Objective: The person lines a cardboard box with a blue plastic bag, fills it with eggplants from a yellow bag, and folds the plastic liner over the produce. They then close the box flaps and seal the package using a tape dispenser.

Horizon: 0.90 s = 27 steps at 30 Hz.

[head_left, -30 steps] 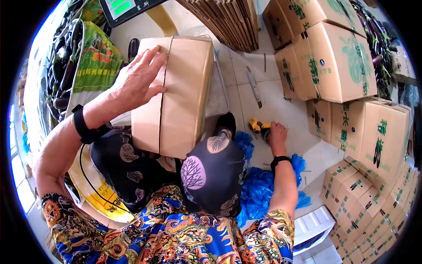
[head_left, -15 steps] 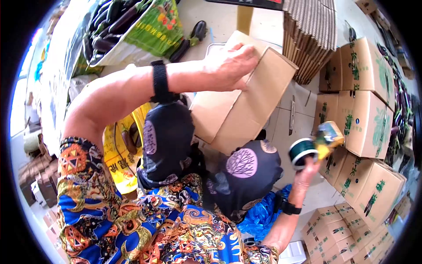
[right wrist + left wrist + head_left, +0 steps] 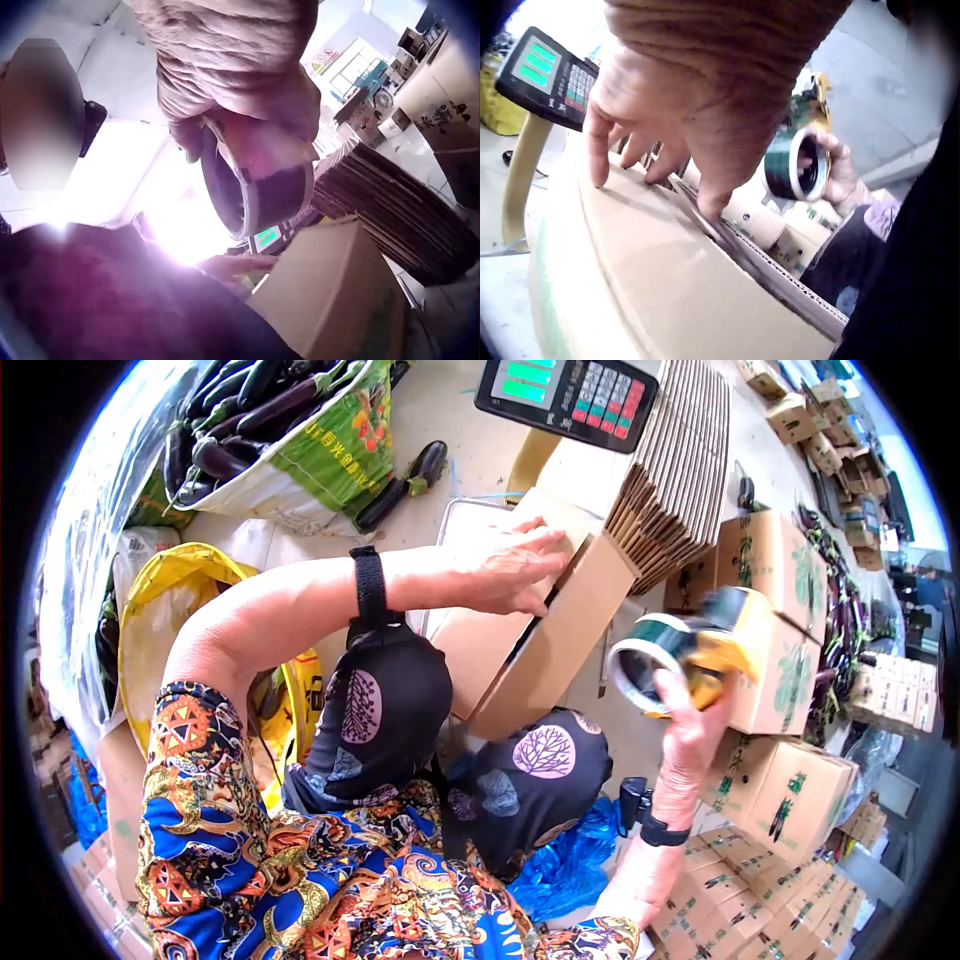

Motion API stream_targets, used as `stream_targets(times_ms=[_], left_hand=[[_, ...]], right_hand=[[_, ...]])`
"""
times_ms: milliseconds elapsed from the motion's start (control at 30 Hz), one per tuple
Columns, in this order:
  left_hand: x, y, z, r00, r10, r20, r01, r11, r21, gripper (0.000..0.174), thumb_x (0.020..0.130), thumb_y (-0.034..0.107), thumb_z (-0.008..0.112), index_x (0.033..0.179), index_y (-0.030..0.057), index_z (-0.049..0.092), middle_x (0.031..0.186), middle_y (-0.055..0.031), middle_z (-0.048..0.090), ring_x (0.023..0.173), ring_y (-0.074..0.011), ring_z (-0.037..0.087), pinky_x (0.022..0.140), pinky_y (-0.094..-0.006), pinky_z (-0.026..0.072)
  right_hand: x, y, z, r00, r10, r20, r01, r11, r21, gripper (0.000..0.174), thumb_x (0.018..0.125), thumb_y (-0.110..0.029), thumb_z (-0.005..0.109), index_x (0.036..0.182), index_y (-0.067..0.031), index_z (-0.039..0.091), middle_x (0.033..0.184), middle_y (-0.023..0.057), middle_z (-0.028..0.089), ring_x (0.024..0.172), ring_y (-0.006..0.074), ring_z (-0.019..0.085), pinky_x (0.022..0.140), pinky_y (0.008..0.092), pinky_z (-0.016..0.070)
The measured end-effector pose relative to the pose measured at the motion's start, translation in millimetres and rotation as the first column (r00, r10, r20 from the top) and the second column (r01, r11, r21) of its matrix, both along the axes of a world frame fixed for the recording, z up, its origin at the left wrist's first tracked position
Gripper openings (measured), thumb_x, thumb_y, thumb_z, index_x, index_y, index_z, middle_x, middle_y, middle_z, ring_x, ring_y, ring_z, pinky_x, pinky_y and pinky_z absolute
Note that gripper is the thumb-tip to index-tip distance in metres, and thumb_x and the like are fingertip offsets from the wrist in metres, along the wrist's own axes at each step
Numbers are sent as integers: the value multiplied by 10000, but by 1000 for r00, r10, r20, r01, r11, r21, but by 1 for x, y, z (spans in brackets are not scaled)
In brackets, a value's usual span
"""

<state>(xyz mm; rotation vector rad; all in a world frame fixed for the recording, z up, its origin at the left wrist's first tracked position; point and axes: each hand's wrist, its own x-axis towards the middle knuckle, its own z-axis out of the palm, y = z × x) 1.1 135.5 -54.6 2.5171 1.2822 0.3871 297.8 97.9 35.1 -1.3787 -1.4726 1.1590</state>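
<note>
A cardboard box (image 3: 560, 660) stands before the knees, its two top flaps parted by a narrow dark gap. My left hand (image 3: 505, 565) rests on the top; in the left wrist view its fingertips press the near flap (image 3: 667, 262) and the thumb touches down by the gap. Raised to the right of the box, my right hand (image 3: 692, 735) grips a yellow tape dispenser (image 3: 722, 655) loaded with a wide roll of dark green tape (image 3: 281, 196). The dispenser is apart from the box, and its front end is blurred.
Flattened cartons (image 3: 670, 480) stand stacked behind the box, beside a scale display (image 3: 568, 398). Printed boxes (image 3: 785, 660) are piled on the right. A bag of eggplants (image 3: 335, 455) sits at the back left, a yellow basket (image 3: 150, 595) nearer. Blue plastic (image 3: 565, 870) lies by the right knee.
My right hand has lifted the tape dispenser from the floor and brought it up toward the box. The box has turned and its flap gap has widened; my left hand stays on top.
</note>
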Motion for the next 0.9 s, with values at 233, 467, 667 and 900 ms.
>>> stream_targets(times_ms=[233,467,667,900], left_hand=[[-21,0,90,594,484,643,255,645,-720,645,951,591,532,1285,42,581,1137,-119,679,1084,-184,632,853,-326,530],[-11,-4,84,516,492,701,182,737,-651,387,970,371,591,931,-2,688,776,-77,701,698,-118,692,640,-254,551],[-33,-12,71,508,639,577,270,519,-811,286,986,283,555,930,20,651,791,-24,649,762,-102,637,670,-255,536],[-50,-20,34,423,613,667,155,677,-720,256,976,220,588,880,-8,655,733,-45,640,613,-103,629,576,-248,505]], right_hand=[[-40,12,-15,976,199,84,-198,980,-18,585,746,-88,846,1198,-22,481,1090,88,635,958,161,631,841,296,528],[-62,16,-21,925,287,247,-307,950,46,609,744,-131,847,1214,-28,474,1066,94,639,959,162,630,834,312,529],[-79,17,-11,833,291,471,-391,912,127,588,722,-220,873,1153,-15,530,936,173,694,851,309,704,762,393,551],[-99,21,-2,709,367,602,-496,867,56,606,702,-211,868,1167,-27,525,941,221,664,842,411,679,734,441,556]])
